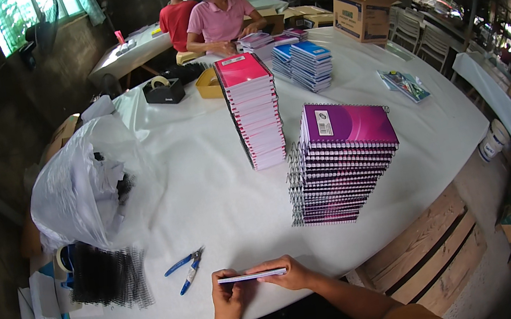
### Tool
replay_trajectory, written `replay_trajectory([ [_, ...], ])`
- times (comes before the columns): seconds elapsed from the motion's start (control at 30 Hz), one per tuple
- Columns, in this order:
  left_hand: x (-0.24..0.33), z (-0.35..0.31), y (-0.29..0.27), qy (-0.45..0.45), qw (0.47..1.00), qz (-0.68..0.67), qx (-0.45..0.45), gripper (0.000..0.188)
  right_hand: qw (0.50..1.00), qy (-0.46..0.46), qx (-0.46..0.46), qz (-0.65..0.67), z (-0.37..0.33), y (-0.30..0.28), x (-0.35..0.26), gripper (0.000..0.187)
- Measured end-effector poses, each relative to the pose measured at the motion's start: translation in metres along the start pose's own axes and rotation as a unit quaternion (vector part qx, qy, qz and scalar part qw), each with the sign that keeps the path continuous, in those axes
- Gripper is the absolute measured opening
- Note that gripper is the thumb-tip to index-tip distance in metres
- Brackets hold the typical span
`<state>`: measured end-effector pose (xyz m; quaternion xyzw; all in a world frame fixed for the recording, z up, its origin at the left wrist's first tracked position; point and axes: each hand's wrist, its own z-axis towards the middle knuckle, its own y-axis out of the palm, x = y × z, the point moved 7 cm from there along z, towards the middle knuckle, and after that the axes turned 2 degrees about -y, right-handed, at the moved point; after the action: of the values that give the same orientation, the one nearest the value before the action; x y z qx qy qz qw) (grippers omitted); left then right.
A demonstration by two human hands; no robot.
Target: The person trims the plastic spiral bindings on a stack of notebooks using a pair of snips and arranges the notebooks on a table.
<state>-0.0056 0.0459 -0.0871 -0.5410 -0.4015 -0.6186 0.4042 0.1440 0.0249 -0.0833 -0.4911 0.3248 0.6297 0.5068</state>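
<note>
Between my two hands, at the near edge of the table, is a thin notebook (252,275) seen edge-on, pale along the pages with a dark bluish-purple cover edge. My left hand (227,301) is closed on its left end, and my right hand (291,275) grips the right end. Whether a spiral is in it I cannot tell. Just beyond my left hand lies a pair of blue-handled cutting pliers (189,267), its handles spread. Black plastic spiral coils (108,274) lie in a pile farther left.
Tall stacks of purple spiral notebooks (345,126) and red ones (244,69) stand ahead; blue notebooks (310,61) sit behind them. A plastic bag (72,188) fills the left side. Tape dispenser (163,91) and yellow tray (209,84) are farther back. Across the table sits a person in pink (222,18).
</note>
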Motion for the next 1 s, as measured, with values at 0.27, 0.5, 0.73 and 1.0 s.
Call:
replay_trajectory([
  [0.27,0.003,0.001,-0.006,0.04,0.999,0.014,-0.016,0.022,0.997,-0.075,0.019,-0.02,0.005,0.004,-0.021,0.03],
  [0.5,0.064,0.034,-0.124,0.077,0.695,0.665,0.262,0.033,0.997,-0.058,0.013,-0.048,0.0,0.001,-0.011,0.031],
  [0.73,0.043,0.03,-0.179,-0.001,0.667,0.69,0.281,0.025,0.999,-0.046,0.019,-0.013,0.001,0.004,-0.006,0.029],
  [1.0,0.047,0.021,-0.216,-0.034,0.693,0.649,0.313,0.02,0.999,-0.034,0.021,-0.03,0.0,0.002,-0.005,0.028],
])
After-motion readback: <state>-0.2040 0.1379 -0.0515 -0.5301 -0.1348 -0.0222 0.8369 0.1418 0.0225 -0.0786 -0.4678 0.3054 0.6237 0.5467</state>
